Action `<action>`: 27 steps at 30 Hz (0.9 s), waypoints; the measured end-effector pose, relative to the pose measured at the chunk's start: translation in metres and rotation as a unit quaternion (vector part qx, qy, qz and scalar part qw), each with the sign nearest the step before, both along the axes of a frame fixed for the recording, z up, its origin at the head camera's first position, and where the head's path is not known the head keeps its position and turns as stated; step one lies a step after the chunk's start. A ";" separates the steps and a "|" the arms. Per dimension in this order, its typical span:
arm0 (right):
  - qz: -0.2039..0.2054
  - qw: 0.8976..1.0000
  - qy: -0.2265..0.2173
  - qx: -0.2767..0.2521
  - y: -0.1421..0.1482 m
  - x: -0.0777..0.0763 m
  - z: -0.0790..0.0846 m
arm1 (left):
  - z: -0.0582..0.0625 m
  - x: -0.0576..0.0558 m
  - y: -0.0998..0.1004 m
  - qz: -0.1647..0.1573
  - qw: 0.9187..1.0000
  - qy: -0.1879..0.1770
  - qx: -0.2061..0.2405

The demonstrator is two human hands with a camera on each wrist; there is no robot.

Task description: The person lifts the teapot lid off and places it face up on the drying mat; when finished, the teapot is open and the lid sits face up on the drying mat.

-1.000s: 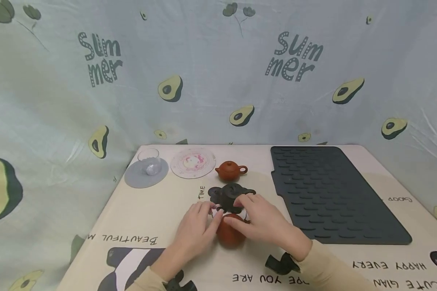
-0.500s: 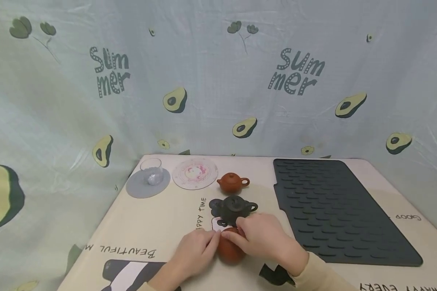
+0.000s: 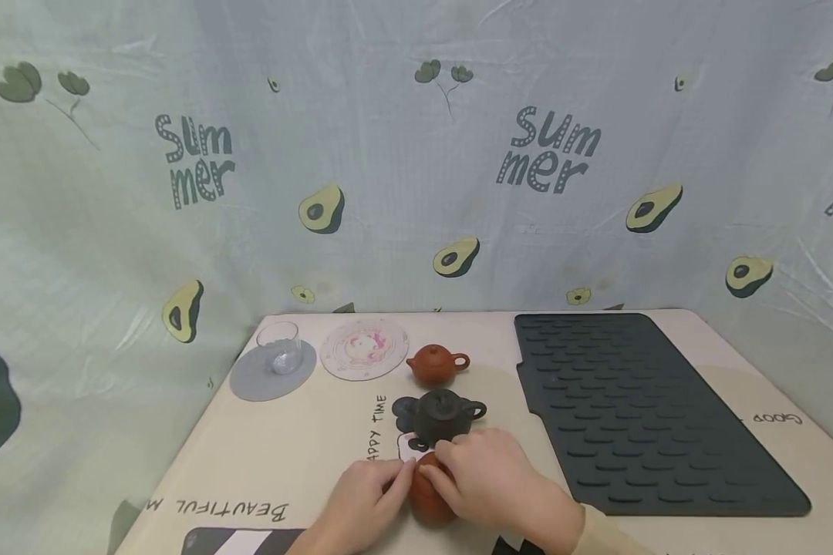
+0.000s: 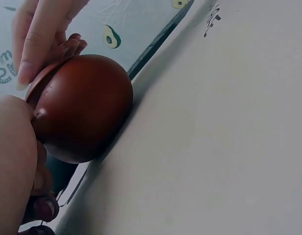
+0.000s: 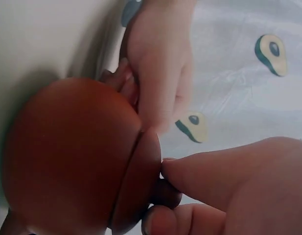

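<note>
A reddish-brown clay teapot (image 3: 430, 501) stands at the front middle of the table, between both hands. My left hand (image 3: 364, 497) holds it on its left side; in the left wrist view, the thumb lies at the spout of the teapot (image 4: 89, 110), with fingers curled below. From the right, my right hand (image 3: 496, 482) pinches the knob (image 5: 168, 193) of the lid (image 5: 138, 183) between thumb and finger. The lid lies against the pot's mouth, with a dark seam between them. Whether it is fully seated, I cannot tell. The handle is mostly hidden.
A black teapot (image 3: 443, 416) stands just behind the hands, and a smaller brown teapot (image 3: 433, 364) farther back. A clear glass cup (image 3: 280, 351) rests on a grey round mat (image 3: 250, 378), beside a pink-patterned round mat (image 3: 336, 358). A dark ridged mat (image 3: 632, 408) covers the right side.
The right hand's fingers, spread beside the teapot earlier, have drawn in onto the lid's knob. Left fingers have also drawn in at the teapot's side. The head view has tilted upward.
</note>
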State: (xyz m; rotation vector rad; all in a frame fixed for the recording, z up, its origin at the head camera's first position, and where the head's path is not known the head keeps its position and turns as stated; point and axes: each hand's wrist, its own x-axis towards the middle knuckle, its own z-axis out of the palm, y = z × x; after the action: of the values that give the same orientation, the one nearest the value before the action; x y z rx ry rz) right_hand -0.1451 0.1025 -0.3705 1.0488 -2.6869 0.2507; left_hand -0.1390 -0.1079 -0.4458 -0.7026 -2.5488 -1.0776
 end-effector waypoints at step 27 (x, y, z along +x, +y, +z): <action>0.006 0.775 -0.450 -0.444 0.024 -0.041 0.026 | -0.001 -0.001 -0.001 0.015 0.999 -0.031 0.039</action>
State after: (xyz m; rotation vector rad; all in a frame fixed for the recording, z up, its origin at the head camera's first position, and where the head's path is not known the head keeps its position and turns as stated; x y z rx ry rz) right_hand -0.1863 0.1265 -0.3443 0.6708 -2.5547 2.2390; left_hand -0.1397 -0.1091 -0.4465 -0.6186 -2.5439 -1.2010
